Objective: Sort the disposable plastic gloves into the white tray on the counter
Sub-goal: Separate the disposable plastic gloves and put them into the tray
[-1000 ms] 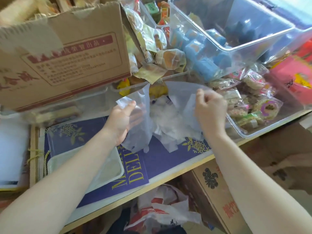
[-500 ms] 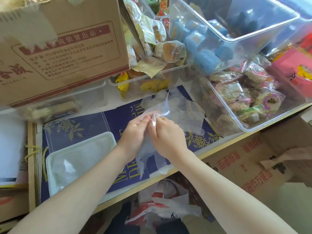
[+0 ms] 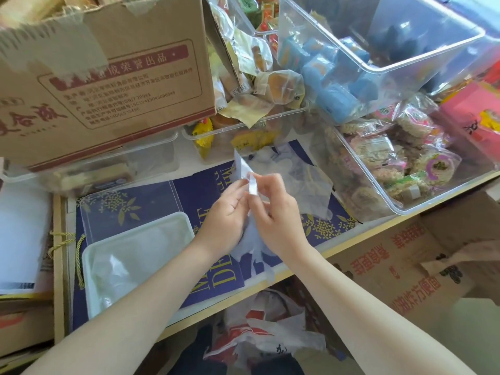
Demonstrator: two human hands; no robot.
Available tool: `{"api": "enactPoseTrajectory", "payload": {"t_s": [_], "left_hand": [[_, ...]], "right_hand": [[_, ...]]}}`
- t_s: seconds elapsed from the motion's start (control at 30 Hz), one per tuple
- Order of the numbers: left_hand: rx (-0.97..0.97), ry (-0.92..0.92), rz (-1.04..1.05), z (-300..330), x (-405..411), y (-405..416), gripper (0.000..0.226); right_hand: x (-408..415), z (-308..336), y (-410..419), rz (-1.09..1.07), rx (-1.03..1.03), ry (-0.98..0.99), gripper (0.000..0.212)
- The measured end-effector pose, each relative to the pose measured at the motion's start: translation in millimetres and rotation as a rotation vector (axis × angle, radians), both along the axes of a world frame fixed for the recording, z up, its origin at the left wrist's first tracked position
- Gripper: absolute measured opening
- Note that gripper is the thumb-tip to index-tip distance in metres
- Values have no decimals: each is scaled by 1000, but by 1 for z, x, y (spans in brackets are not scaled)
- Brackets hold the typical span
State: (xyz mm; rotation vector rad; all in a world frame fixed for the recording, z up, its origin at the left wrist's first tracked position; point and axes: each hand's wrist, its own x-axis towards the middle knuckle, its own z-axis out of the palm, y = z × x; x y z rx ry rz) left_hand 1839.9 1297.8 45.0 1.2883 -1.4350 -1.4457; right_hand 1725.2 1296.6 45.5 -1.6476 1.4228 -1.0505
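My left hand [image 3: 226, 212] and my right hand [image 3: 276, 215] meet above the blue counter mat, and both pinch one thin clear plastic glove [image 3: 250, 247] at its upper edge. The glove's fingers hang down below my hands toward the counter's front edge. Behind my hands lies a loose pile of more clear gloves [image 3: 300, 182] on the mat. The white tray [image 3: 89, 269] sits on the counter at the left, with crumpled clear plastic inside it.
A big cardboard box [image 3: 108, 85] stands at the back left on clear tubs. Clear bins of wrapped snacks [image 3: 405, 171] crowd the back and right. Below the counter edge sit a cardboard carton [image 3: 392, 269] and a plastic bag [image 3: 267, 336].
My hands held a glove spread wide apart, then came together at the middle. They stay joined now, pinching the folded glove, which hangs lower in front of me.
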Motion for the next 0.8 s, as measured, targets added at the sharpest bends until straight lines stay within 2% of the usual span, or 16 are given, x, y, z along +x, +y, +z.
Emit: {"api": "enactPoseTrajectory", "payload": {"t_s": [0.07, 0.1, 0.17, 0.23, 0.3, 0.37, 0.43, 0.5, 0.57, 0.6, 0.63, 0.67, 0.73, 0.8], "left_hand": [[89, 31, -80, 8, 0, 0, 26], [83, 130, -119, 0, 7, 2, 31], [26, 242, -142, 3, 15, 10, 44], [144, 400, -214, 16, 10, 5, 55], [236, 533, -224, 28, 5, 2, 58], [303, 570, -170, 18, 8, -4, 58], [298, 443, -45, 19, 5, -10, 50], [240, 273, 89, 19, 4, -13, 35], [52, -23, 274, 13, 14, -23, 14], [-31, -189, 302, 10, 20, -28, 15], [-71, -272, 279, 8, 26, -34, 27], [-47, -261, 200, 8, 32, -39, 35], [131, -110, -16, 13, 37, -43, 31], [203, -40, -167, 18, 39, -44, 32]], "right_hand": [[-1, 3, 1, 3, 92, -134, 22], [-2, 5, 1, 26, 126, -176, 31], [-6, 3, 0, 82, 151, -185, 52], [-9, -2, 0, 80, 158, -172, 65], [-10, -6, 0, 22, 166, -204, 61], [-10, -4, -3, -47, 178, -294, 38], [-13, 1, -7, -95, 206, -389, 27], [-21, 3, -11, -90, 306, -544, 26], [-34, 4, -14, -10, 419, -679, 31], [-41, 5, -16, 44, 457, -723, 33], [-47, 6, -18, 95, 484, -752, 34], [-52, 8, -19, 134, 506, -769, 34], [-60, 12, -23, 183, 562, -812, 32], [-65, 16, -25, 206, 614, -866, 36]]}}
